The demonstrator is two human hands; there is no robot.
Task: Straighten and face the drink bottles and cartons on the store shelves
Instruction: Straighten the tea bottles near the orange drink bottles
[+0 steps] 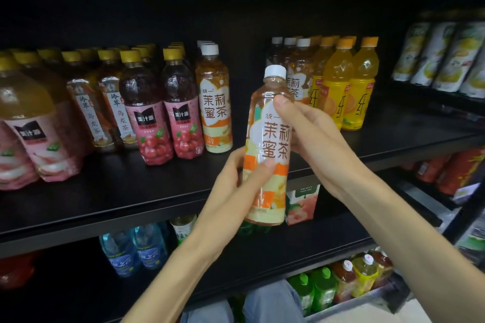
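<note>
Centrally, both hands were grasping one jasmine tea bottle (267, 144), held off the shelf in front of the black upper shelf (131, 191) and roughly upright, its top leaning slightly to the right. The left hand (236, 183) was wrapped round the lower half of the bottle from the left, thumb lying across the orange band of the label. The right hand (312, 136) gripped the upper half from the right, thumb tip pressed on the clear shoulder just above the label. The white cap was on and the label's printed characters faced the camera.

On the upper shelf, directly left of the held bottle, a matching row of jasmine tea bottles (215, 102) stood label forward. Further left stood two dark red juice bottles with pink labels (162, 113), then oolong tea bottles with yellow caps (105, 102), then larger pink-labelled bottles (34, 128) at the frame's left edge. Behind and right of the held bottle stood more white-capped tea bottles (296, 68), and beside them orange juice bottles (349, 84) with orange caps.

A separate shelf unit on the far right carried tall cartons (446, 57), tilted in the wide-angle view; print unreadable. On the shelf below, blue water bottles (133, 249) and a peach juice carton (301, 204) were visible. Lowest, green-capped and yellow bottles (341, 280) sat in a tray. The person's knees in blue jeans (265, 304) showed at the bottom edge.
</note>
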